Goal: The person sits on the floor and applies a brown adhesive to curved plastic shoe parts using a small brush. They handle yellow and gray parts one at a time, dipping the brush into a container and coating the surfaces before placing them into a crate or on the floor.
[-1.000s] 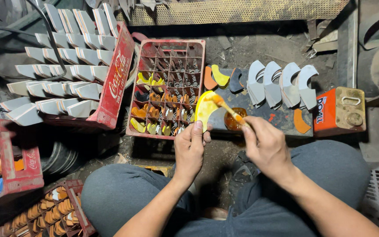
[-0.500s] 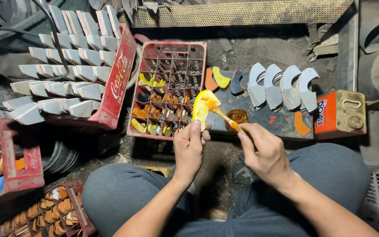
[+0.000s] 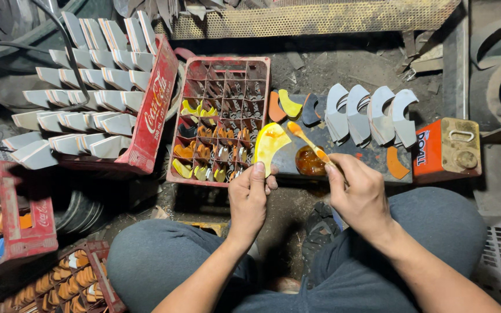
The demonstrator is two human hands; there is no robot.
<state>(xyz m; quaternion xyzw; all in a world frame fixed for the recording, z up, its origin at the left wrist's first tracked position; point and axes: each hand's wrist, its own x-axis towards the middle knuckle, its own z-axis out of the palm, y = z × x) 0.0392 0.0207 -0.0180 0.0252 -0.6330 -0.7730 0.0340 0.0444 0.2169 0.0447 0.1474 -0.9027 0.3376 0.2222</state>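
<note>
My left hand (image 3: 249,197) pinches a curved yellow piece (image 3: 270,145) by its lower edge and holds it upright. My right hand (image 3: 359,191) grips a thin stick (image 3: 307,139) coated in orange glue, its tip raised just right of the yellow piece. Below the stick sits a small pot of amber glue (image 3: 309,161) on a dark slab (image 3: 343,152). Both hands hover over my knees, in front of a red compartment crate (image 3: 221,119) that holds several yellow and orange curved pieces.
White curved pieces (image 3: 369,113) stand in a row on the slab, beside an orange tin can (image 3: 446,149). At left, a tipped red crate (image 3: 152,110) carries rows of white pieces (image 3: 82,87). More red crates (image 3: 21,232) with orange pieces sit at lower left.
The stick has lifted off the yellow piece and swung a little to the right, above the glue pot. My left hand still holds the piece, tilted slightly more upright.
</note>
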